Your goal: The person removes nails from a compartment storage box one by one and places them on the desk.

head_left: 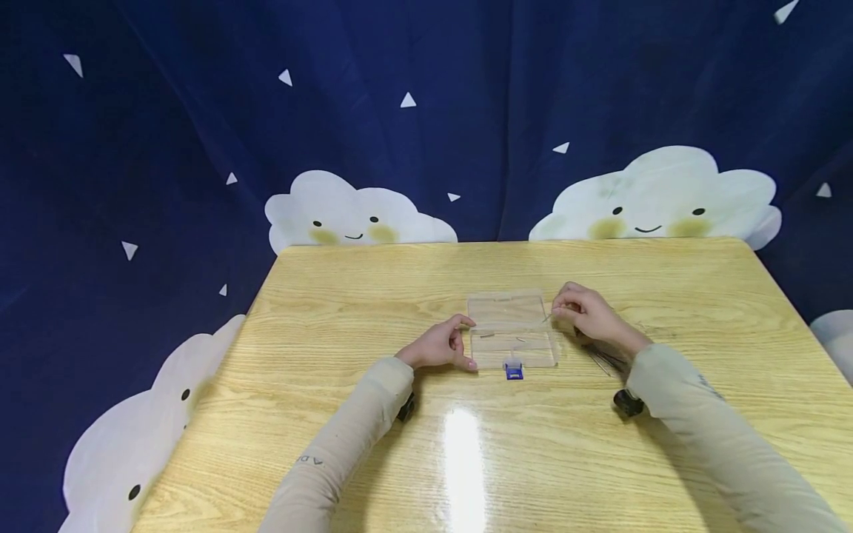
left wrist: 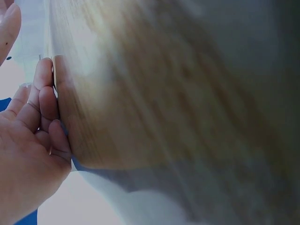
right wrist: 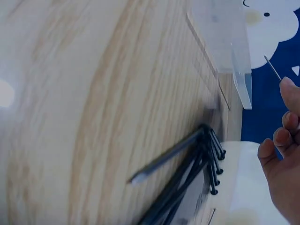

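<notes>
A clear plastic box (head_left: 513, 356) lies on the table with its lid (head_left: 506, 305) laid back. My left hand (head_left: 436, 344) holds the box's left end, thumb at the front corner and index finger near the hinge side. Between the thumb and fingers of my right hand (head_left: 586, 314), a thin nail (right wrist: 273, 69) is pinched, raised beside the lid's right edge. A couple of small dark nails (head_left: 487, 336) lie inside the box. Under my right wrist sits a pile of dark nails (right wrist: 164, 158), their heads bunched toward the far side.
The box has a blue latch (head_left: 514, 372) at its front. The wooden table (head_left: 333, 296) reaches back to a dark blue curtain (head_left: 466, 59) with cloud prints. A bright reflection falls on the tabletop in front of the box.
</notes>
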Demonstrator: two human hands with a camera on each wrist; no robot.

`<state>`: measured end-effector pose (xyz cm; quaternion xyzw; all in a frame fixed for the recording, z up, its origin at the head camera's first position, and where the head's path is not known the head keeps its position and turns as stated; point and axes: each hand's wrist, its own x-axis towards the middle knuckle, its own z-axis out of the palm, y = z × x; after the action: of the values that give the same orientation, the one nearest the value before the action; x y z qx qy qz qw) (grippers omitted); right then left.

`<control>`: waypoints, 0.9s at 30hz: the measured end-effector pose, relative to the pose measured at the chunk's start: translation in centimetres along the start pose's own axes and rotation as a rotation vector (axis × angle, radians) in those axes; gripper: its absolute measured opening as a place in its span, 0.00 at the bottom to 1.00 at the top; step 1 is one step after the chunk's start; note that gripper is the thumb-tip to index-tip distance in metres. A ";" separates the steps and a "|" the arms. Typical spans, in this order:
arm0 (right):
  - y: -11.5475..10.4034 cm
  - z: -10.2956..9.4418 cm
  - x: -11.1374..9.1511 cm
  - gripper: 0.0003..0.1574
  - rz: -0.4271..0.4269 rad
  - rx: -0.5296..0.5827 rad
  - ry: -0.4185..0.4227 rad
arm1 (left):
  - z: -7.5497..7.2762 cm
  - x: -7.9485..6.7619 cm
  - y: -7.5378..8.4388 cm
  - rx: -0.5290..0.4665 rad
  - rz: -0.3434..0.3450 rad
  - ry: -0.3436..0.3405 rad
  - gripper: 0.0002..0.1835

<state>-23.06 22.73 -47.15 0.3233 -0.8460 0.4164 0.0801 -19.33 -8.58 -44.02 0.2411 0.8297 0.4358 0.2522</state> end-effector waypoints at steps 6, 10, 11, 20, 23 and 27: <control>0.0 -1.1 -0.4 0.03 0.107 -0.033 0.038 | 0.0 0.0 0.2 0.001 -0.006 0.001 0.38; 0.0 -1.8 -0.8 0.03 0.202 -0.054 0.063 | -0.1 -0.1 0.3 0.006 -0.008 0.000 0.39; 0.0 -2.0 -0.9 0.03 0.220 -0.058 0.066 | -0.1 -0.1 0.3 0.005 -0.009 0.000 0.39; 0.8 -2.9 -1.6 0.07 0.341 -0.079 0.098 | -0.1 -0.1 0.2 -0.002 -0.002 -0.008 0.39; 1.3 -3.2 -1.8 0.09 0.385 -0.098 0.125 | 0.0 -0.1 0.2 0.001 -0.004 -0.010 0.39; 1.7 -3.6 -1.9 0.12 0.450 -0.114 0.150 | -0.1 0.0 0.2 0.007 -0.004 -0.008 0.39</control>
<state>-23.13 27.13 -46.73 0.0900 -0.9104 0.3984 0.0662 -19.31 -8.56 -43.85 0.2420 0.8306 0.4315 0.2556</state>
